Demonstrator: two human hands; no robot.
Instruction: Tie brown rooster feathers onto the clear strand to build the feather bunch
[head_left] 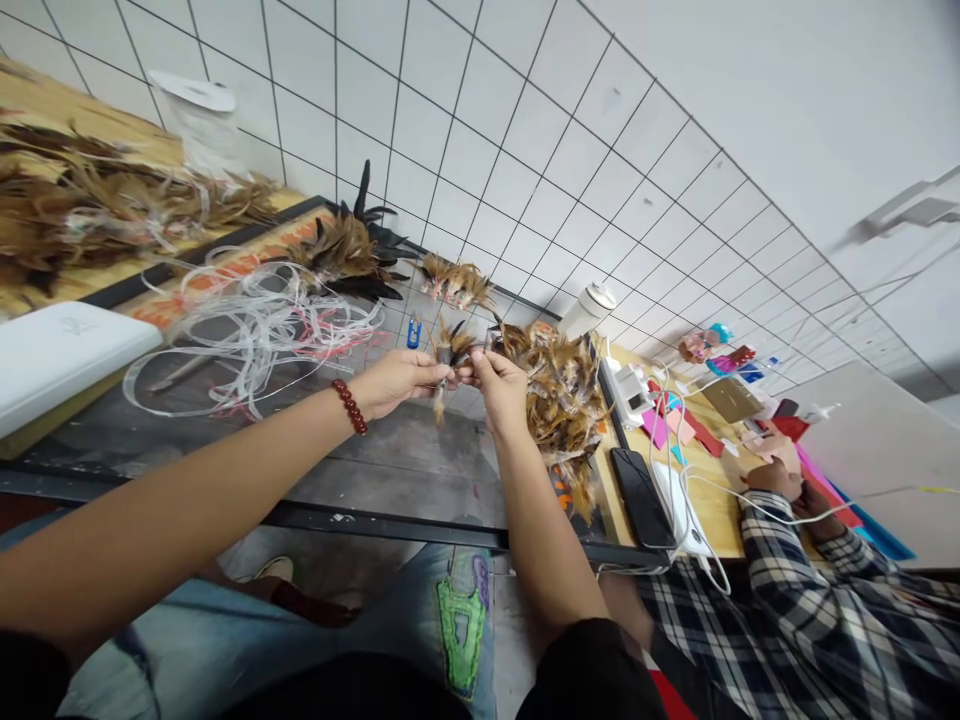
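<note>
Over the dark table top, my left hand, with a red bead bracelet at the wrist, pinches a small bunch of brown and black feathers. A pale feather tip hangs below its fingers. My right hand meets it from the right, thumb and fingertips closed at the side of the same bunch. Just beyond my hands lies a blue thread snipper. A big heap of brown feathers rests against the right side, close to my right hand. Left of my hands spreads a tangle of clear plastic strip.
Black-tipped feathers and a small feather row lie at the back. A white box stands left. To the right are a white bottle, a phone, white cables and a co-worker's plaid sleeve.
</note>
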